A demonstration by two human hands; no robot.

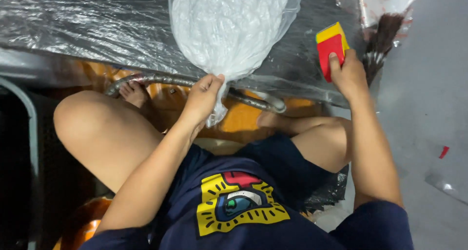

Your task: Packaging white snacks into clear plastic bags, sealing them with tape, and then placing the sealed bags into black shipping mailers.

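A clear plastic bag [229,25] full of small pale pieces lies on a table covered with shiny plastic sheet [73,30]. My left hand [202,96] pinches the bag's gathered neck at the table's near edge. My right hand [347,74] holds a small red and yellow block [330,47] upright on the sheet, to the right of the bag. Both forearms reach forward over my knees.
A brown brush [382,35] and a clear wrapper [385,1] lie at the table's right end. A curved metal bar [161,79] runs under the table edge by my feet. A grey floor [429,108] with a red scrap [443,152] is on the right.
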